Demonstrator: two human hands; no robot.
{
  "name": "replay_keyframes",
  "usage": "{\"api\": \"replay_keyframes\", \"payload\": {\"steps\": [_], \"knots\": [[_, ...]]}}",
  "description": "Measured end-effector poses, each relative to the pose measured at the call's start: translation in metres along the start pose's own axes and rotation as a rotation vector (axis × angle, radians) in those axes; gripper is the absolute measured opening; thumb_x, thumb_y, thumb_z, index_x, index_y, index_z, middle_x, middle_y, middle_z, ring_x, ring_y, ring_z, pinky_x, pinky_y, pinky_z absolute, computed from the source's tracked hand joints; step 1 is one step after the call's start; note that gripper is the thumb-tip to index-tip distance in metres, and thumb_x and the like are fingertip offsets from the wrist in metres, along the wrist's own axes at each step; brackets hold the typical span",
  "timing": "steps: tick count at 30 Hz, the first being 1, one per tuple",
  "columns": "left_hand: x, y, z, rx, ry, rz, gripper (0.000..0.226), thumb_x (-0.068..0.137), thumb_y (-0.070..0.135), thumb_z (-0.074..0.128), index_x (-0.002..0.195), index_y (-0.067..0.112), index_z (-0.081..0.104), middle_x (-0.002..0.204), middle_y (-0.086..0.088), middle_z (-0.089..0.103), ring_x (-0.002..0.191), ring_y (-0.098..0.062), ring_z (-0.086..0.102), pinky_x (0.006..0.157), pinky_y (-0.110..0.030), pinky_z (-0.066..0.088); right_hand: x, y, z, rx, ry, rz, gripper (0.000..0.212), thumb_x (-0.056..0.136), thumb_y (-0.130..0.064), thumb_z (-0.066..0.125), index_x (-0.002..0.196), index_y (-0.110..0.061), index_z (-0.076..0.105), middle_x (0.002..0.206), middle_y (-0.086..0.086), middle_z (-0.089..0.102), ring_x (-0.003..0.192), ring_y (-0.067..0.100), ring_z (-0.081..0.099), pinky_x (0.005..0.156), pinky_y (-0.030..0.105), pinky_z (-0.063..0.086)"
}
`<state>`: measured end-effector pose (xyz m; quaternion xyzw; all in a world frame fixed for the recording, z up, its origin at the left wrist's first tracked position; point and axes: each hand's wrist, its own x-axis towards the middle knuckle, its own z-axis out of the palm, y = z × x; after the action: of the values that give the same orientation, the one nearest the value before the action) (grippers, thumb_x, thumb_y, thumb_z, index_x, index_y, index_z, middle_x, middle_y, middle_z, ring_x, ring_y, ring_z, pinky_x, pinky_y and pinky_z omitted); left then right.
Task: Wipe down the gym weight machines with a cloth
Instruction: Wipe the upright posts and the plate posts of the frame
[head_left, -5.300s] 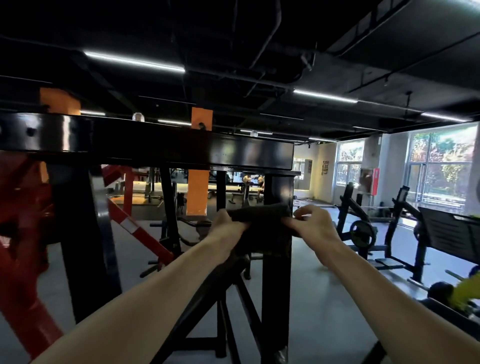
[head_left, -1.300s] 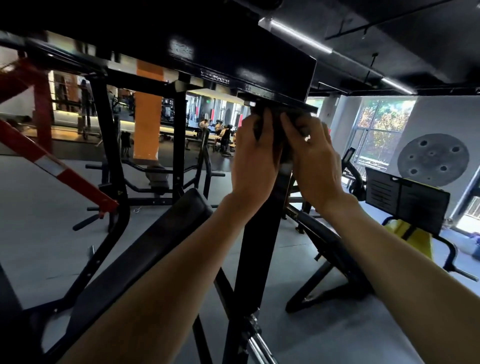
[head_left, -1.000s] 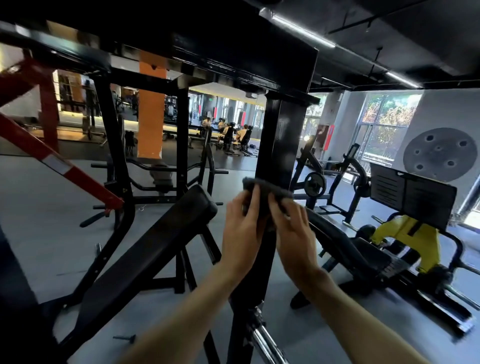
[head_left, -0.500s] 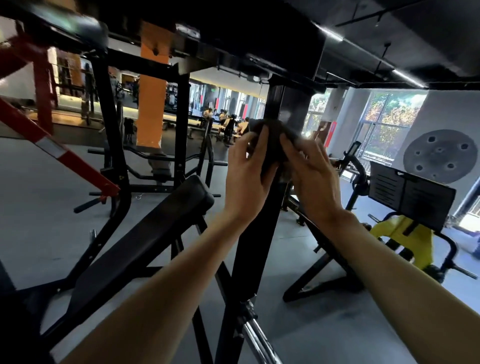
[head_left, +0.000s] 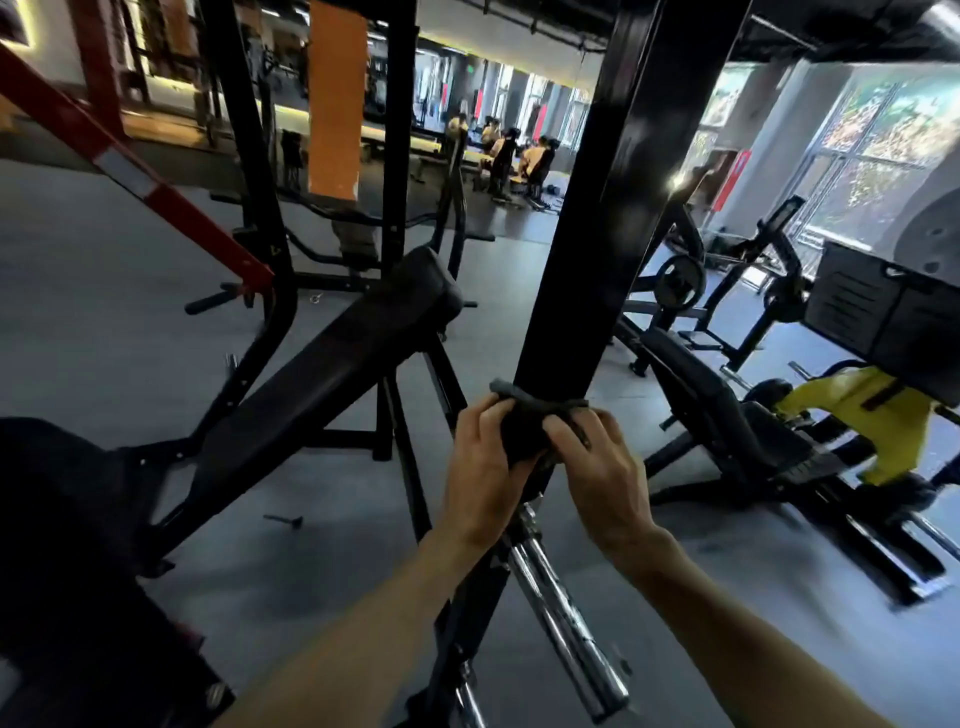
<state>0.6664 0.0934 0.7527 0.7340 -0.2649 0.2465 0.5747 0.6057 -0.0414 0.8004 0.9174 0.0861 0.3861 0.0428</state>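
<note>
A dark grey cloth (head_left: 524, 421) is wrapped around the black upright post (head_left: 608, 218) of a weight machine, low on the post. My left hand (head_left: 480, 478) grips the cloth from the left side. My right hand (head_left: 597, 467) grips it from the right, fingers curled over the fabric. Both hands press the cloth against the post, and they hide most of it. Below the hands a chrome bar sleeve (head_left: 561, 618) sticks out from the machine.
A black padded incline bench (head_left: 322, 358) slants to the left of the post. A red frame beam (head_left: 135, 171) crosses the upper left. A yellow and black machine (head_left: 857, 405) stands at the right. People sit far back by an orange pillar (head_left: 335, 98).
Both hands have slid the cloth down the post, from high near the crossbeam half a second ago to low on it now. The view has tilted downward.
</note>
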Motion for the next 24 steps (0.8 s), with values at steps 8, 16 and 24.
{"api": "replay_keyframes", "payload": {"steps": [8,16,24], "knots": [[-0.049,-0.037,0.021,-0.058,-0.036,-0.309,0.043,0.082,0.013,0.081,0.107,0.027,0.049,0.106,0.015,0.046,0.096,-0.006,0.055,0.082,-0.022,0.051,-0.056,0.001,0.054,0.082,-0.1,-0.018,0.018,0.088,-0.006,0.061,0.106,-0.011,0.064,0.109,0.011,0.064,0.097,0.032,0.059,0.047,0.041,0.055],[-0.046,-0.018,0.015,-0.108,-0.034,-0.442,0.041,0.08,0.022,0.085,0.097,0.027,0.047,0.1,0.013,0.048,0.088,0.005,0.055,0.069,-0.01,0.045,-0.044,0.003,0.04,0.115,-0.151,-0.043,0.029,0.08,0.002,0.073,0.105,-0.009,0.065,0.107,0.008,0.062,0.096,0.028,0.057,0.045,0.032,0.046],[0.005,0.014,-0.009,-0.214,-0.003,-0.334,0.052,0.074,0.034,0.089,0.112,0.022,0.056,0.109,0.004,0.063,0.096,-0.01,0.066,0.08,-0.029,0.059,0.013,0.008,-0.005,0.126,0.088,-0.172,0.023,0.096,-0.013,0.051,0.109,-0.005,0.068,0.106,0.012,0.064,0.098,0.025,0.054,0.053,0.033,0.049]]}}
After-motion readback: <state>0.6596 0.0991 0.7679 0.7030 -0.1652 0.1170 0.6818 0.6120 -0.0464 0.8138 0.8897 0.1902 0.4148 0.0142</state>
